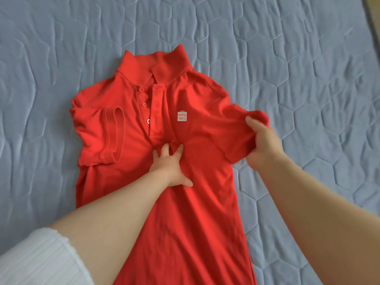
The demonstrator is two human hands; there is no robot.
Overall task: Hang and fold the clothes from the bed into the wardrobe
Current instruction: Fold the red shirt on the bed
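Observation:
A red polo shirt (127, 99) lies face up on the bed, collar pointing away, with a small white logo on its chest. The sleeve at the left is folded in over the body. My left hand (171, 165) presses flat on the middle of the shirt, just below the button placket, fingers spread. My right hand (262, 142) grips the other sleeve at the right side and lifts it off the cover, the fabric bunched in my fingers.
The bed has a pale blue quilted cover (308, 68) with a hexagon stitch pattern, lightly wrinkled all around the shirt. A dark edge (375, 21) shows at the top right corner. No wardrobe or other clothes are in view.

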